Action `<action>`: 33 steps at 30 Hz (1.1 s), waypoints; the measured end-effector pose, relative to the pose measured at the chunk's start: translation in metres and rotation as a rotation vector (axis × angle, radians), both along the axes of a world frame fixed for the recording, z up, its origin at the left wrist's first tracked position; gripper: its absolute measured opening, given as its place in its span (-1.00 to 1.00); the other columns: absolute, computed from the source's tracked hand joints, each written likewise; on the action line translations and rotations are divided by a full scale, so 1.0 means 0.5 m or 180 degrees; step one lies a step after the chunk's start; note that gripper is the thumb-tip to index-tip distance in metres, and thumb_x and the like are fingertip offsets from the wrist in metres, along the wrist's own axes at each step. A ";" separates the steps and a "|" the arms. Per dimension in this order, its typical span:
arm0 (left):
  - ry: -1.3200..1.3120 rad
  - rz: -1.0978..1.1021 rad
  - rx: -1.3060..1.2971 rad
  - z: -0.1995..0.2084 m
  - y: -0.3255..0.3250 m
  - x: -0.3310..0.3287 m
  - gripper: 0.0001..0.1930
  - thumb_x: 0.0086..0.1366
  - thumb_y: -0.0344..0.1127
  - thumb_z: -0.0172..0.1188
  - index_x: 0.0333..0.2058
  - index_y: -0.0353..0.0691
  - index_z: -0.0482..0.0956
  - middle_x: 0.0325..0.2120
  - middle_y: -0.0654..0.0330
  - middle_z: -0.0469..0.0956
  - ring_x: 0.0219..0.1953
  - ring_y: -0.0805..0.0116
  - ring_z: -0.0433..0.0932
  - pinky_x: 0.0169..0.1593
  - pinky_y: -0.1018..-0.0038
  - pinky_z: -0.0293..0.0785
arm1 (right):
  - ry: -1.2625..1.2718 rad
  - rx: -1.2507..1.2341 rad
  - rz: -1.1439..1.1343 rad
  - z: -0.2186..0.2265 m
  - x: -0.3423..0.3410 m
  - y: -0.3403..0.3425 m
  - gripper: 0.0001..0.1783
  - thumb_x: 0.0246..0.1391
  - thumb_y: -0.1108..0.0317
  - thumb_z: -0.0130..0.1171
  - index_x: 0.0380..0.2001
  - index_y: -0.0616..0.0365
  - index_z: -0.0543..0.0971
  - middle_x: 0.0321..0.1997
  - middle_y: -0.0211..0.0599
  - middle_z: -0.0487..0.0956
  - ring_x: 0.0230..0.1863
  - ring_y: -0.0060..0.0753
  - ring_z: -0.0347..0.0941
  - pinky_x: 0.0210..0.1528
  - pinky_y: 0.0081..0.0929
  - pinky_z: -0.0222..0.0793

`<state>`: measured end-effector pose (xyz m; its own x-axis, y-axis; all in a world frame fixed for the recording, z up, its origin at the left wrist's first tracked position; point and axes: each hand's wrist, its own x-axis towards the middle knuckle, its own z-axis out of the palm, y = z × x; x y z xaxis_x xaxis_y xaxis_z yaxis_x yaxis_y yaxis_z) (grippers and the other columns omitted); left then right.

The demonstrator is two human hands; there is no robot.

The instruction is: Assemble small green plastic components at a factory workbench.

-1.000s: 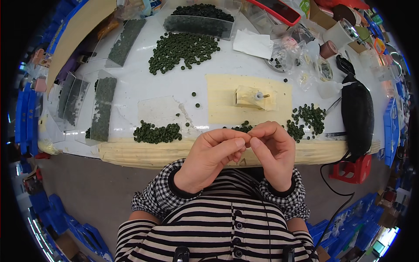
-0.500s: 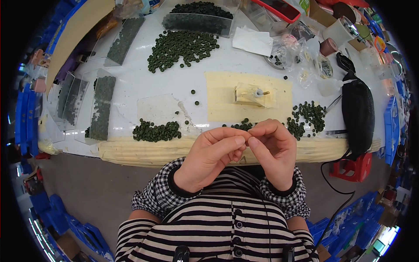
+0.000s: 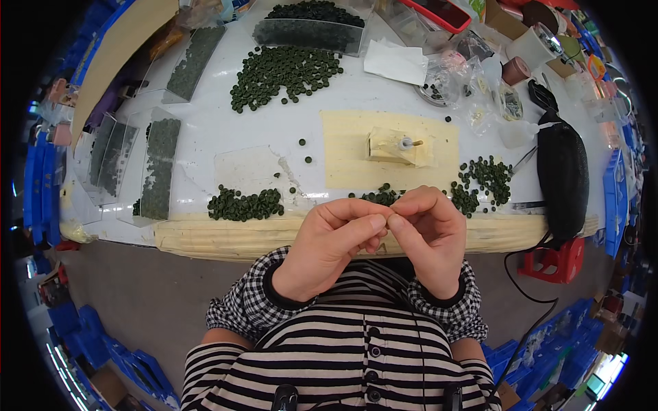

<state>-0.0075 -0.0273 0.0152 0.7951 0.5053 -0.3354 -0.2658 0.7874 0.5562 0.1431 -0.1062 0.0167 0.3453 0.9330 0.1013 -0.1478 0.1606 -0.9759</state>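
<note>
My left hand (image 3: 336, 245) and my right hand (image 3: 432, 236) meet fingertip to fingertip above the table's near edge. Thumb and forefinger of each are pinched together, and whatever lies between them is hidden. Just beyond the fingertips sits a small group of dark green round pieces (image 3: 381, 194). A heap of the same pieces (image 3: 245, 204) lies to the left of my left hand, and another scattered group (image 3: 488, 179) to the right of my right hand. Farther back stands a tape-covered block (image 3: 394, 148) with a thin peg sticking out of it.
Cream tape (image 3: 226, 238) pads the table's front edge. At the back a large spread of green pieces (image 3: 284, 75) lies before a clear tray (image 3: 308, 35). More clear trays (image 3: 162, 164) stand left. A black pouch (image 3: 562, 178), white tissue (image 3: 395, 63) and a red-cased phone (image 3: 442, 15) are rightward.
Both hands stay nearly where they were, with the fingertips still together. Only a very slight shift of the fingers shows.
</note>
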 end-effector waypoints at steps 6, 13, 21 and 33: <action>-0.0109 -0.0092 -0.0214 -0.002 0.004 0.001 -0.82 0.33 -0.40 0.16 -0.15 -0.32 0.62 -0.38 0.30 0.57 -0.37 0.60 0.46 -0.24 0.63 0.43 | 0.0155 -0.0041 0.0047 0.003 0.002 -0.003 -0.87 0.07 0.64 0.16 -0.27 0.31 0.51 -0.27 -0.30 0.54 -0.21 -0.56 0.52 -0.08 -0.58 0.44; -0.0105 -0.0078 -0.0191 -0.002 0.002 0.001 -0.82 0.32 -0.41 0.17 -0.16 -0.32 0.62 -0.38 0.30 0.57 -0.37 0.61 0.46 -0.24 0.64 0.43 | 0.0083 0.0018 0.0075 0.002 0.002 -0.003 -0.86 0.07 0.63 0.16 -0.26 0.33 0.51 -0.26 -0.30 0.54 -0.20 -0.55 0.51 -0.06 -0.57 0.44; 0.0140 0.0084 0.0675 0.008 0.005 -0.011 -0.88 0.32 -0.42 0.17 -0.22 -0.31 0.60 -0.43 0.29 0.55 -0.39 0.59 0.46 -0.27 0.64 0.42 | -0.0462 -0.0160 -0.0592 -0.002 0.040 -0.013 -0.91 0.09 0.58 0.21 -0.30 0.29 0.54 -0.29 -0.35 0.56 -0.27 -0.58 0.48 -0.14 -0.62 0.40; 0.0509 0.1003 0.1574 0.010 0.021 -0.025 -0.85 0.35 -0.43 0.11 -0.13 -0.28 0.44 -0.33 0.22 0.53 -0.23 0.45 0.49 -0.09 0.49 0.42 | -0.3642 -0.0241 -0.0624 -0.027 0.063 0.005 -0.84 -0.05 0.58 0.25 -0.32 0.22 0.62 -0.41 -0.24 0.52 -0.39 -0.20 0.44 -0.33 -0.38 0.38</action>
